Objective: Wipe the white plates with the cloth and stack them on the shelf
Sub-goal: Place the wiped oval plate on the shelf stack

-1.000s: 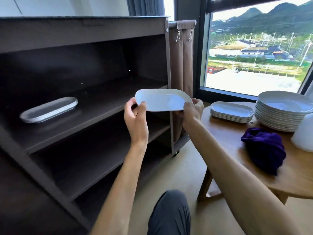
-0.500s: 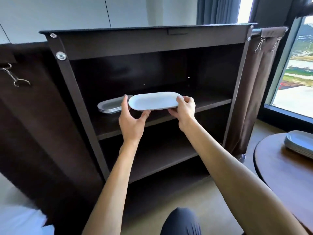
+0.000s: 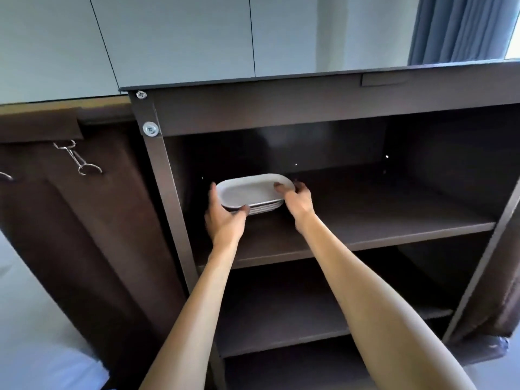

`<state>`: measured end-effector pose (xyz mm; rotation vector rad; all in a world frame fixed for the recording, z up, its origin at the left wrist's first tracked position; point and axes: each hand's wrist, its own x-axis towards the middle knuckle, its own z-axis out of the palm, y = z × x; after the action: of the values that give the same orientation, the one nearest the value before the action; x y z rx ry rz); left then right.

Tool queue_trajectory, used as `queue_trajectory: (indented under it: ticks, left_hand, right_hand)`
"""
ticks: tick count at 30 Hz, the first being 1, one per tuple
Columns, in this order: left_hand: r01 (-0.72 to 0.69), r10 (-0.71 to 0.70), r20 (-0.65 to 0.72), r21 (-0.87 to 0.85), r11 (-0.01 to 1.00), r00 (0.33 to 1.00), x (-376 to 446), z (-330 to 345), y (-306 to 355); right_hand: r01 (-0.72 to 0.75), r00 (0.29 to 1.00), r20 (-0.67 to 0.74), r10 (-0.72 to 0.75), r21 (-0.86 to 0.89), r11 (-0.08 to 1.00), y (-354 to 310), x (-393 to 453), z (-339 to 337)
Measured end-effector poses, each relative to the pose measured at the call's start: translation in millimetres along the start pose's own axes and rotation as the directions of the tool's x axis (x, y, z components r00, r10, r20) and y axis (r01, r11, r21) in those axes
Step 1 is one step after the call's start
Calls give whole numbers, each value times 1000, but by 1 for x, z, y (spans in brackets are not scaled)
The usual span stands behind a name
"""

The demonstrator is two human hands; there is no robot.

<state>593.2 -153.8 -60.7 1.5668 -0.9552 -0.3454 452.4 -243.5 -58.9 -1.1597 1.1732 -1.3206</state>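
Right around the middle of the frame, on the upper shelf point(image 3: 351, 220) of the dark cart, sat the stack point(image 3: 264, 208) of white plates, tucked toward the shelf's left end, close to the corner post. Both hands were on the top plate point(image 3: 247, 192). Left hand point(image 3: 225, 218) had the plate's left end, thumb at its near edge and fingers wrapped round the far side. Right hand point(image 3: 298, 199) pinched the right end, thumb lying on the rim and fingers curled behind. So both grips were closed on that one plate, nothing loose or wide about them.

Couldn't really tell if the plate was fully seated or a hair above the pile. It looked lined up with the ones under it and pretty much level, so my guess was it was down or about to be. Under it I could make out a few more rims, maybe three or four, hard to count in the shadow.

Progress-wise: several plates were already on the shelf and this one was basically there too. What was left I honestly couldn't judge from this shot, since no cloth and no unwiped plates were in view anywhere. Lower shelves point(image 3: 281, 322) in the bottom half of the frame looked dark, and I saw no plates on them. Upper right had a blue curtain point(image 3: 461, 29), left side a brown fabric panel with a metal clip point(image 3: 81, 159).

If more plates needed doing, the step after would be letting go and heading back for another.
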Motion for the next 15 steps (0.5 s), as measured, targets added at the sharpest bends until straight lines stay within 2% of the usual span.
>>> queue_trajectory:
  ticks: [2, 7, 11, 15]
  left_hand:
    - [32, -32, -13, 14, 999, 999, 12, 1, -1]
    - [47, -47, 4, 65, 997, 999, 25, 9, -9]
    - [66, -70, 16, 184, 981, 997, 30, 12, -11]
    - [96, -97, -5, 236, 967, 995, 32, 14, -12]
  right_hand:
    - [18, 1000, 20, -17, -42, 999, 6, 10, 9]
    - [67, 998, 21, -64, -294, 953, 10, 27, 11]
    - [100, 995, 74, -72, -530, 842, 10, 39, 14]
    - [139, 990, 75, -119, -648, 749, 12, 42, 21]
